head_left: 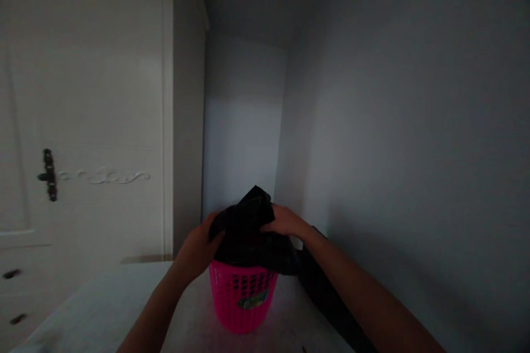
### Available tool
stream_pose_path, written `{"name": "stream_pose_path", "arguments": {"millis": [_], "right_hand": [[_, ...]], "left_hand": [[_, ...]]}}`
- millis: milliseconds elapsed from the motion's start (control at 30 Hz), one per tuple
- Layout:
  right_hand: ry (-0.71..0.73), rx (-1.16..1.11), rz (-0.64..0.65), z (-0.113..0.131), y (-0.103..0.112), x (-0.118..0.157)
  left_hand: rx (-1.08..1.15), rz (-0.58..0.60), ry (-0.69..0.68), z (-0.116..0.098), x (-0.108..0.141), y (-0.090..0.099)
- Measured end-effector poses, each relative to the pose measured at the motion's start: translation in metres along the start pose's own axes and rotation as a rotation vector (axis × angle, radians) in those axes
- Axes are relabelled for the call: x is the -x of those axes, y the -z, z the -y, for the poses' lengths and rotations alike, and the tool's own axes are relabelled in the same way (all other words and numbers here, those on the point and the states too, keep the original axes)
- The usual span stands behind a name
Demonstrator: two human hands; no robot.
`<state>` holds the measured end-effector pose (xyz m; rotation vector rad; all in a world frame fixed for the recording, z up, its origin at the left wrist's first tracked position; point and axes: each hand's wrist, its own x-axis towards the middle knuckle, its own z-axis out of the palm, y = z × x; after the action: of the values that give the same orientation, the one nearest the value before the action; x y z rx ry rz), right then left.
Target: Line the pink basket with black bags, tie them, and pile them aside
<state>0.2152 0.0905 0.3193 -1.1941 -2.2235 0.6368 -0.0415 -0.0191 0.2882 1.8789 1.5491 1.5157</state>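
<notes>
The left hand (201, 248) and the right hand (287, 221), two in all, are grasping one black bag (256, 255) at the lower centre of the frame, their fingers pinching its opposite sides. The bag is covering the top of one pink basket (240, 317), whose single greenish label (253, 301) is probably too blurred to read. Three dark handles (49, 175) are showing at left on one white cupboard (103, 94).

We have the basket (223, 298) at the lower centre of the frame, standing on a flat surface (103, 298), the bag (248, 253) over its top. Our left hand (199, 248) is at the bag's left side, our right hand (285, 220) at its right. A wardrobe (103, 94) fills the frame's left, a wall (393, 121) its right.
</notes>
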Motion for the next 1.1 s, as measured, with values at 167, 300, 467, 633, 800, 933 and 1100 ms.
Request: {"name": "stream_pose_path", "arguments": {"millis": [167,300,467,633,800,933,1100], "right_hand": [[0.020,-0.098,0.095,-0.004,-0.017,0.008],[-0.030,-0.155,0.103,-0.013,-0.009,0.013],[-0.059,-0.179,-0.032,-0.027,0.017,0.022],[-0.231,-0.231,0.022,-0.056,0.027,0.040],[-0.319,-0.307,0.064,-0.086,0.025,0.041],[-0.344,-0.401,0.016,-0.098,0.017,0.034],[-0.260,-0.622,-0.070,-0.096,0.011,0.030]], "left_hand": [[0.545,-0.232,0.403,-0.001,0.029,0.018],[0.926,-0.319,0.724,0.006,0.049,0.036],[0.987,-0.275,0.831,0.021,0.072,0.026],[0.953,-0.345,0.761,0.052,0.090,-0.006],[0.865,-0.299,0.840,0.080,0.089,-0.028],[0.842,-0.333,0.672,0.084,0.068,-0.032],[0.861,-0.321,0.577,0.075,0.034,-0.023]]}}
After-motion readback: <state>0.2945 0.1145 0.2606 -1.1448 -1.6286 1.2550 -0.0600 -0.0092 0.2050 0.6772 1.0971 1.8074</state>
